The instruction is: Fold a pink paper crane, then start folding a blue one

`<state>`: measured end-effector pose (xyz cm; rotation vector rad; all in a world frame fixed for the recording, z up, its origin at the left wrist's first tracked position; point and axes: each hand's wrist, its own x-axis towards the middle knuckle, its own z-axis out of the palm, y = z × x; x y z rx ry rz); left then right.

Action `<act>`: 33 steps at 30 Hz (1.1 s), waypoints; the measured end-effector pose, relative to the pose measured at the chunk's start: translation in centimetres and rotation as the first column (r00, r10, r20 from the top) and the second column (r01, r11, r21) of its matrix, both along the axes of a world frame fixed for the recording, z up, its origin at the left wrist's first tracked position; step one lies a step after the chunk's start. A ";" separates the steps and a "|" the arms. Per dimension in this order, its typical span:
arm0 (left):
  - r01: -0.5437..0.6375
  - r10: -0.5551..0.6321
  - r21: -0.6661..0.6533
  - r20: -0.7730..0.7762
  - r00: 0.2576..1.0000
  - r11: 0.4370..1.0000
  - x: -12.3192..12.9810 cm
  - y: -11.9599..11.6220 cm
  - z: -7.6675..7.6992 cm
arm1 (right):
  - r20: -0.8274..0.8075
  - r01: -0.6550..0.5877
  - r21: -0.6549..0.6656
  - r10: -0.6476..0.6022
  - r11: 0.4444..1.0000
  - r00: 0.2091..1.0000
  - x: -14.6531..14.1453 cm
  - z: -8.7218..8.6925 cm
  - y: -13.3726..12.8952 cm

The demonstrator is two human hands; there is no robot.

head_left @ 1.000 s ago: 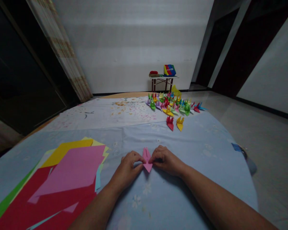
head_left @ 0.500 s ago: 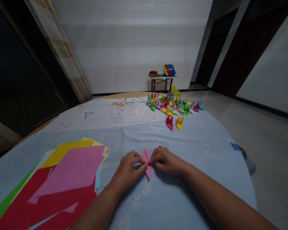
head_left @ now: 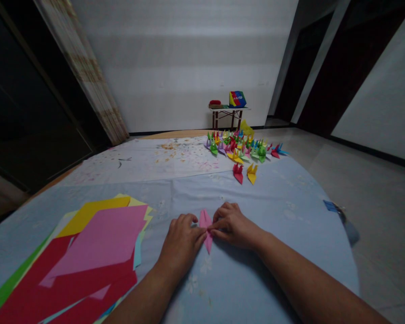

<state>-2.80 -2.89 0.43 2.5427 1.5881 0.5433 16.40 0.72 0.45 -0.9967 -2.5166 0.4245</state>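
A narrow, diamond-shaped piece of folded pink paper [head_left: 205,218] lies on the blue tablecloth in front of me, with a split in its upper half. My left hand [head_left: 182,238] presses its thumb on the middle of the folded paper from the left, its index finger curled above and a little apart from the thumb. From the right, the thumb and index finger of my right hand [head_left: 232,226] pinch the paper's edge at the same height. The fingertips almost meet and cover the paper's middle.
Loose coloured sheets, a pink sheet [head_left: 104,238] on top, lie in a stack at left. Many folded paper cranes [head_left: 234,144] crowd the far right of the round table, with a red crane [head_left: 238,173] and a yellow crane [head_left: 252,173] nearer. A small table [head_left: 227,109] stands by the wall.
My left index finger has lifted away from the paper while the thumb has slid slightly right onto its middle. My right hand has hardly moved.
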 end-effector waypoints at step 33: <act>-0.002 0.021 -0.103 0.184 0.983 0.995 -0.8 0.9 -0.1 | 0.032 0.237 -0.038 -0.236 0.971 0.971 -0.2 -0.3 -0.1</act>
